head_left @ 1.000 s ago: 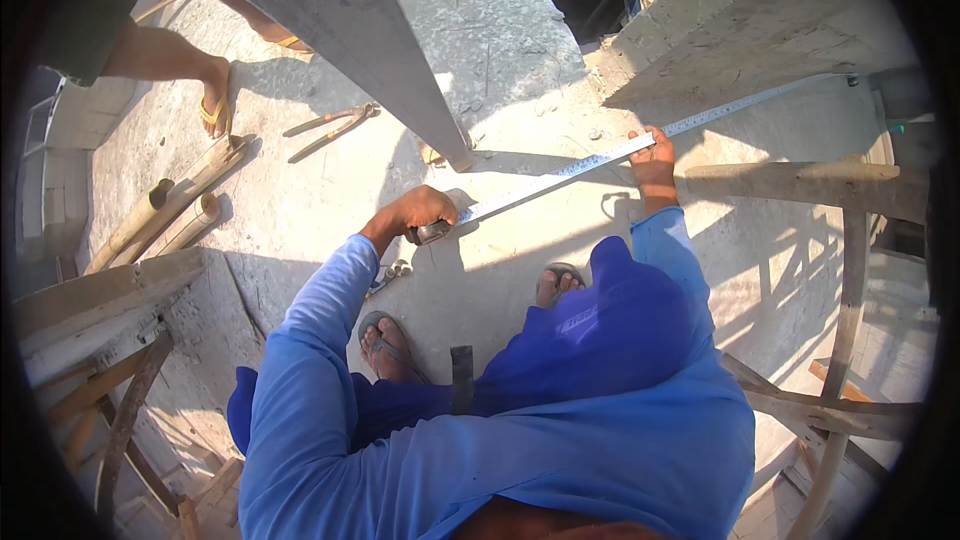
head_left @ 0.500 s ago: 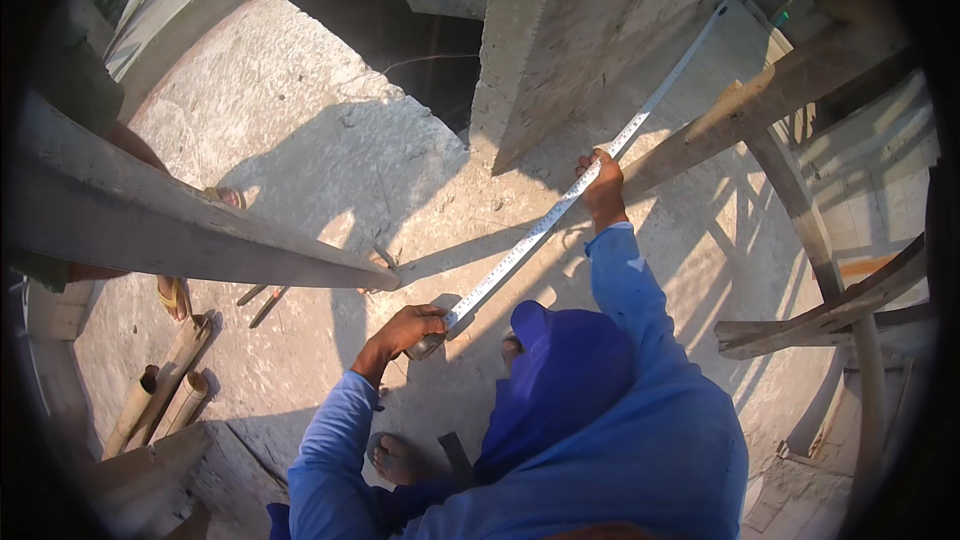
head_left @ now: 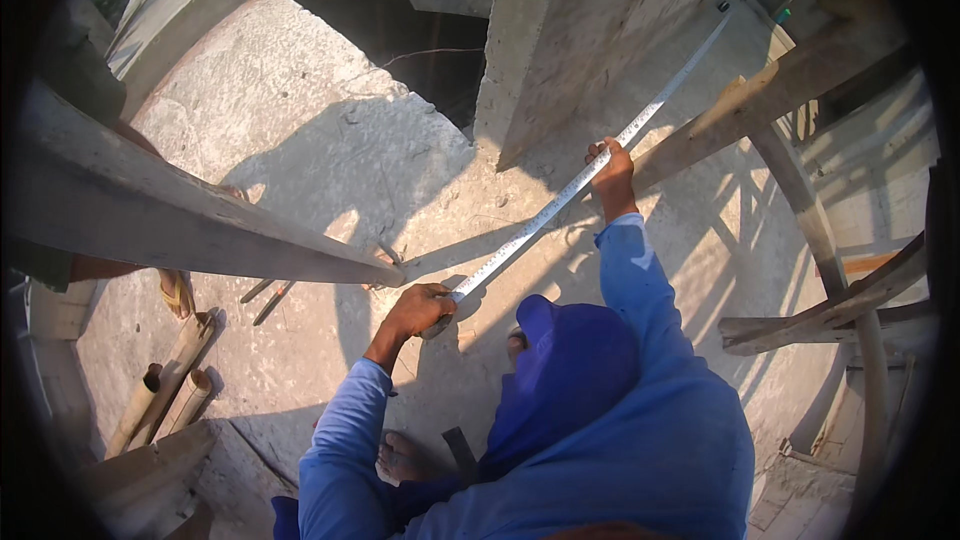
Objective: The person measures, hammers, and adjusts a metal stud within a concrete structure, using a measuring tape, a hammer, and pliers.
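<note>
A long white tape measure blade (head_left: 545, 215) stretches diagonally above the concrete floor, from my left hand up to the far right beside a wall. My left hand (head_left: 418, 310) is closed around the tape measure case (head_left: 437, 328), which my fingers mostly hide. Further along, my right hand (head_left: 613, 180) is closed on the blade, thumb and fingers gripping it. The far tip of the blade lies near the foot of the wall, where a small dark object (head_left: 723, 6) shows.
A thick upright post (head_left: 200, 210) leans in from the left, and a person's sandalled foot (head_left: 178, 292) stands beyond it. Several cut poles (head_left: 185, 405) lie at lower left. A dark floor opening (head_left: 400, 50) lies ahead. Wooden beams (head_left: 780, 100) cross on the right.
My left hand with the tape measure case has moved slightly up and right. My right hand has shifted slightly right, still on the blade. The blade's far end has moved slightly back from the wall corner.
</note>
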{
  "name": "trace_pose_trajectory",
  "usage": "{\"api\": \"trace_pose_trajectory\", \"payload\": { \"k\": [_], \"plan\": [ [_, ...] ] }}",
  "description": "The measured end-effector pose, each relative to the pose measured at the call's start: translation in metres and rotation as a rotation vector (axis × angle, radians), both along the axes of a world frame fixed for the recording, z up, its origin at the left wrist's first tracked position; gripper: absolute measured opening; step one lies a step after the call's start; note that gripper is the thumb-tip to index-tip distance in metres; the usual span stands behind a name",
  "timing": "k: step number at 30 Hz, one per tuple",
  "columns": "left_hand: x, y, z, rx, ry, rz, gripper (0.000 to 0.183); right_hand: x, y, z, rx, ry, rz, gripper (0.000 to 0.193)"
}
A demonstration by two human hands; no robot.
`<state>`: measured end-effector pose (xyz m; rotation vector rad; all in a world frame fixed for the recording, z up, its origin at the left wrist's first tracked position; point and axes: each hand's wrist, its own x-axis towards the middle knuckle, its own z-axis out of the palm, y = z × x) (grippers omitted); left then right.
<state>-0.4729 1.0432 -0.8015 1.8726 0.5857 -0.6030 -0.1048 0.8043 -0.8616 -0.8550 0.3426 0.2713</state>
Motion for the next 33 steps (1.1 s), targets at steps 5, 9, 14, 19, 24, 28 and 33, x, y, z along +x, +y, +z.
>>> {"api": "trace_pose_trajectory", "payload": {
  "k": [5,9,14,19,24,28,33],
  "plan": [
    [-0.020,0.019,0.002,0.007,0.013,-0.059,0.053,-0.006,-0.002,-0.010,0.019,-0.072,0.050,0.013],
    [-0.064,0.060,0.006,-0.020,0.161,-0.060,0.057,0.004,0.008,-0.022,0.013,-0.037,0.091,0.012],
    [-0.115,0.100,0.025,0.095,0.283,-0.067,0.057,-0.008,0.007,-0.008,0.164,-0.098,0.193,0.008],
    [-0.182,0.114,0.026,0.087,0.279,-0.069,0.061,-0.030,0.017,-0.002,0.032,-0.080,0.155,0.009],
    [-0.213,0.111,0.024,0.131,0.242,-0.071,0.067,-0.041,-0.011,-0.021,0.300,-0.178,0.571,0.013],
    [-0.193,0.095,0.025,-0.042,0.214,0.051,0.073,-0.200,0.053,0.009,0.144,-0.011,0.611,0.018],
    [-0.163,0.068,0.016,-0.032,0.206,0.042,0.075,-0.268,0.069,-0.011,0.173,0.169,1.162,0.030]
  ]
}}
